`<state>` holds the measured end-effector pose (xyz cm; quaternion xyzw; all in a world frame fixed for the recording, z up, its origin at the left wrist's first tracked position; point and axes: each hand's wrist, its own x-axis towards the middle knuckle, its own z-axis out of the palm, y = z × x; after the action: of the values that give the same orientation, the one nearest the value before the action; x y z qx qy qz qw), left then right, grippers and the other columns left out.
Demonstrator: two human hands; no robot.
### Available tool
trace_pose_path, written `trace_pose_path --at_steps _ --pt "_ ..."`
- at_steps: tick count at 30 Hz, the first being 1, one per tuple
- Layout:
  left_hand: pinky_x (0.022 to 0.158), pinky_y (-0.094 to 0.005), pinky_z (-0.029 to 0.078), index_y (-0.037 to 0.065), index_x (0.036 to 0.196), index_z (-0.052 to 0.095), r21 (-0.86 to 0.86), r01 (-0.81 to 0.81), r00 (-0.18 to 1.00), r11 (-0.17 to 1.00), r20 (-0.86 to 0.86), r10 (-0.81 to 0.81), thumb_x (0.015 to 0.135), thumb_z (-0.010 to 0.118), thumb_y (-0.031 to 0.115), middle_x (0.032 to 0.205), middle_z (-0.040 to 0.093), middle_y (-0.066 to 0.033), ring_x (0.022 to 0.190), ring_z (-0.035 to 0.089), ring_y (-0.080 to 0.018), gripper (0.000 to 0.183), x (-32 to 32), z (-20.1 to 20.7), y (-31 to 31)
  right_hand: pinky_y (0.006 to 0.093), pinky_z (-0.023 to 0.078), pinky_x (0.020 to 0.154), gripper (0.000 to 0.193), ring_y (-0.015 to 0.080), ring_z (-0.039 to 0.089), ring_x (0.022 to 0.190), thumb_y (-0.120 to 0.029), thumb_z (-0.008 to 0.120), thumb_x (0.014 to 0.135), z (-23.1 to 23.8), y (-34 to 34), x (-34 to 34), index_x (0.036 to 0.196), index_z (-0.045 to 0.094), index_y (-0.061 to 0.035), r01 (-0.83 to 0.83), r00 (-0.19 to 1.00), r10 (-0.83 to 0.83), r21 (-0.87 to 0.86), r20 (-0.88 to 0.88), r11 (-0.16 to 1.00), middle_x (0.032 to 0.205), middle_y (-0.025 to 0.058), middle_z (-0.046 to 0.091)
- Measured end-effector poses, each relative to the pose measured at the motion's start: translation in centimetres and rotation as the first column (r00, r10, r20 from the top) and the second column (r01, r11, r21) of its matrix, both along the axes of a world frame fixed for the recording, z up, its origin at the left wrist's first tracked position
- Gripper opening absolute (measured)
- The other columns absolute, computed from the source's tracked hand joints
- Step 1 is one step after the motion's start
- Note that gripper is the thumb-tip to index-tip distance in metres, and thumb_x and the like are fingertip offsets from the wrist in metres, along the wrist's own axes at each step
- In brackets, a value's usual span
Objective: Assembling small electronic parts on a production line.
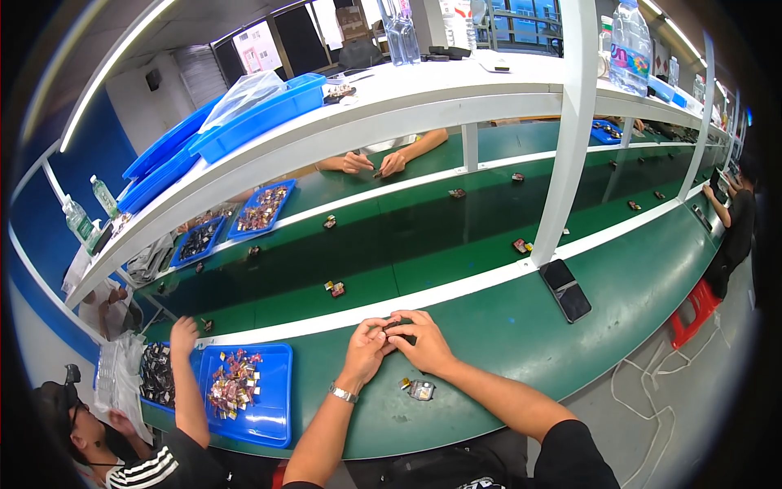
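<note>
My left hand (pixel 368 352) and my right hand (pixel 424 345) meet above the green bench (pixel 489 342). Between their fingertips they pinch a small dark part (pixel 392 325) with a bit of red on it; the fingers cover most of it, so its kind is hidden. Just below my right hand, a small squarish grey-and-clear electronic piece (pixel 421 390) lies on the bench, with a yellow-tipped bit (pixel 405 383) beside it. A blue tray (pixel 281 407) stands left of my left forearm, bearing a heap of small red, yellow and white parts (pixel 235 385).
A black phone (pixel 565 291) lies to the right, near a white post (pixel 570 147). Beyond a white rail, small assemblies (pixel 335 288) sit spaced along the green conveyor belt (pixel 407 277). A co-worker's hand (pixel 184 332) reaches in at left. Across the belt, another person's hands (pixel 393 163) hold something small.
</note>
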<state>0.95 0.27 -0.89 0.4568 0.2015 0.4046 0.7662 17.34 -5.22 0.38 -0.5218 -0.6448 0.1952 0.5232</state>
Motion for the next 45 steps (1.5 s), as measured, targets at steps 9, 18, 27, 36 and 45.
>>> trace_pose_path --at_steps 9,18,27,36,45 --pt "0.098 -0.0430 0.051 0.006 0.115 0.049 0.013 -0.019 0.999 1.000 -0.027 0.019 0.099 0.051 0.004 0.138 0.050 -0.0206 0.115 0.058 -0.0246 0.016 -0.1 -0.6 0.3 0.0407 0.043 0.102 0.017 0.0314 0.048 0.124 -0.012 0.070 0.082 0.6 -0.2 0.0 0.098 0.075 -0.0098 -0.034 0.999 0.033 0.032 0.036 0.999 0.130 0.0088 0.058" --pt "0.097 -0.0423 0.051 0.005 0.115 0.049 0.000 -0.004 1.000 1.000 -0.024 0.004 0.099 0.050 0.004 0.139 0.050 -0.0192 0.114 0.059 -0.0239 0.016 0.1 -0.4 -0.3 0.0412 0.041 0.105 0.018 0.0338 0.045 0.128 -0.011 0.068 0.082 0.6 -0.5 0.1 0.099 0.073 -0.0082 -0.053 0.998 0.053 -0.015 0.017 0.999 0.132 0.0121 0.055" --pt "0.098 -0.0401 0.051 0.003 0.123 0.048 0.003 -0.042 0.999 0.999 -0.033 0.042 0.100 0.046 0.005 0.137 0.052 -0.0159 0.117 0.058 -0.0237 0.023 0.4 0.0 -0.2 0.0414 0.045 0.100 0.019 0.0357 0.047 0.123 -0.004 0.065 0.082 0.8 -0.4 0.5 0.101 0.069 -0.0043 -0.009 0.993 -0.003 0.104 0.118 0.994 0.131 0.0153 0.053" --pt "0.096 -0.0385 0.052 0.003 0.123 0.048 -0.037 -0.035 0.998 0.999 -0.048 0.033 0.100 0.044 0.002 0.135 0.054 -0.0140 0.116 0.059 -0.0217 0.023 0.5 0.2 -0.2 0.0367 0.053 0.075 0.013 0.0273 0.062 0.096 -0.005 0.069 0.079 1.3 0.0 0.2 0.092 0.066 -0.0043 0.065 0.970 -0.113 0.217 0.214 0.974 0.101 0.0092 0.062" --pt "0.094 -0.0367 0.053 0.003 0.123 0.049 -0.052 -0.030 0.998 0.998 -0.057 0.027 0.100 0.045 0.002 0.132 0.057 -0.0126 0.111 0.061 -0.0201 0.023 0.4 0.4 -0.2 0.0365 0.055 0.075 0.014 0.0271 0.063 0.092 -0.007 0.070 0.080 1.2 -0.3 -0.3 0.094 0.067 -0.0045 0.100 0.943 -0.176 0.266 0.282 0.959 0.099 0.0083 0.063"
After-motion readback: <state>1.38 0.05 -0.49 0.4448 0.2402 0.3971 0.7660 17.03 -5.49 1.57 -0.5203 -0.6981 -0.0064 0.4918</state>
